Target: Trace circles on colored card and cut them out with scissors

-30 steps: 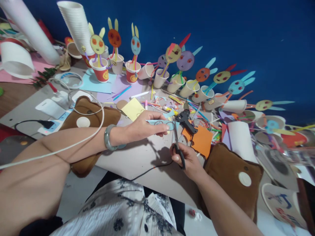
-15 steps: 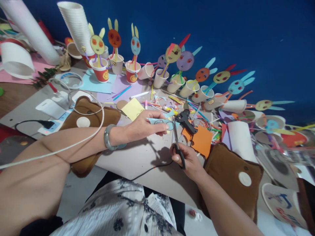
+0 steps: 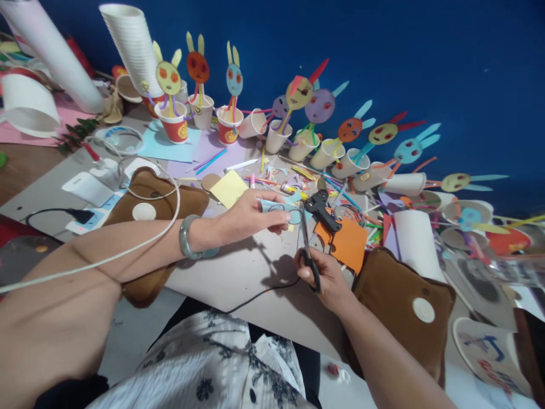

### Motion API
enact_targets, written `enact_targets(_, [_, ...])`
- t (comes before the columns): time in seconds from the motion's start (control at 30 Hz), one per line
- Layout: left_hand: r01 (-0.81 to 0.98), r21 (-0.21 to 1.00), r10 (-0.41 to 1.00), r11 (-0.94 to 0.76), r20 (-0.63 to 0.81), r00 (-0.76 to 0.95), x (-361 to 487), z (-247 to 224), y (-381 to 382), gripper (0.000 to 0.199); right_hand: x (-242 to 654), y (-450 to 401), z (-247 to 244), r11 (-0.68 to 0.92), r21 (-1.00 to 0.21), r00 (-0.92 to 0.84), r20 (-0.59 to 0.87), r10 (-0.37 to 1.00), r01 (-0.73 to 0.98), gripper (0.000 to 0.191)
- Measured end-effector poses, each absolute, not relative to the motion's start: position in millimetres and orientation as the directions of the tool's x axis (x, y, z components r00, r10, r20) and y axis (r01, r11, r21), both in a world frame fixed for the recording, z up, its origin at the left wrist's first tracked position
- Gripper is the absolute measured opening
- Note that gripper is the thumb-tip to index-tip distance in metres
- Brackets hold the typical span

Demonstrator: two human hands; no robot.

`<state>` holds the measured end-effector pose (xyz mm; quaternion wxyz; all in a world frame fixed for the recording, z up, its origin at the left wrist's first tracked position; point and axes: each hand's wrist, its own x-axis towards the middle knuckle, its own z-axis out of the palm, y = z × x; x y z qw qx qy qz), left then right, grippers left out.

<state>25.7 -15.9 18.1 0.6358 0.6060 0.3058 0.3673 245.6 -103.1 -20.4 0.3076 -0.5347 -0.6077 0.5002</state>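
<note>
Near the middle, my left hand (image 3: 255,218) pinches a small piece of light blue paper (image 3: 293,217) with drawn lines on it. Black-handled scissors (image 3: 309,266) are gripped by my right hand (image 3: 326,278), their blades pointing up at the paper's right edge. A black glue gun (image 3: 322,211) lies just beyond the blades, beside a torn orange sheet (image 3: 351,244). A yellow sheet (image 3: 230,188) lies behind my left hand. Paper scraps and pens are scattered behind both hands.
Cups with paper rabbit figures (image 3: 171,122) line the blue wall. Brown cushions (image 3: 404,312) lie at both sides. A white cable (image 3: 174,218) crosses over my left forearm, near a power strip (image 3: 96,213). A tall cup stack (image 3: 131,48) stands at the back left.
The blue paper in my left hand has shifted and turned slightly at the scissor blades. Both hands stay in nearly the same place.
</note>
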Motion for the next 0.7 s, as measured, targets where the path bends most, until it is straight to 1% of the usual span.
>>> enact_targets(0.1, [-0.106,0.993,0.829,0.056,0.013,0.559,26,13,-12,0.02,246,-103,-24,-0.061,-0.944,-0.212,-0.135,0.968,0.323,0.066])
enact_targets(0.2, [-0.196,0.963,0.841,0.186,-0.053,0.538,28,8,-10,0.029,247,-104,-28,-0.049,-0.95,-0.176,-0.107,0.979,0.307,0.066])
enact_targets(0.27, [-0.246,0.934,0.824,0.259,-0.081,0.561,29,6,-11,0.036,247,-104,-30,-0.033,-0.947,-0.155,-0.086,0.984,0.318,0.066])
enact_targets(0.37, [-0.236,0.911,0.753,0.337,-0.111,0.648,31,5,-14,0.042,248,-106,-35,-0.004,-0.943,-0.135,-0.052,0.989,0.331,0.066])
enact_targets(0.47, [-0.16,0.903,0.653,0.398,-0.157,0.741,33,5,-18,0.042,248,-107,-40,0.016,-0.949,-0.122,-0.024,0.992,0.314,0.065])
enact_targets(0.57, [-0.079,0.911,0.59,0.405,-0.194,0.784,34,7,-22,0.047,245,-109,-43,0.015,-0.959,-0.126,-0.022,0.992,0.282,0.063])
enact_targets(0.63, [-0.087,0.93,0.632,0.357,-0.172,0.756,34,7,-23,0.044,241,-110,-42,0.005,-0.961,-0.142,-0.035,0.989,0.275,0.064])
enact_targets(0.7, [-0.109,0.948,0.706,0.299,-0.143,0.694,33,8,-25,0.033,237,-111,-40,-0.002,-0.961,-0.16,-0.049,0.986,0.278,0.065])
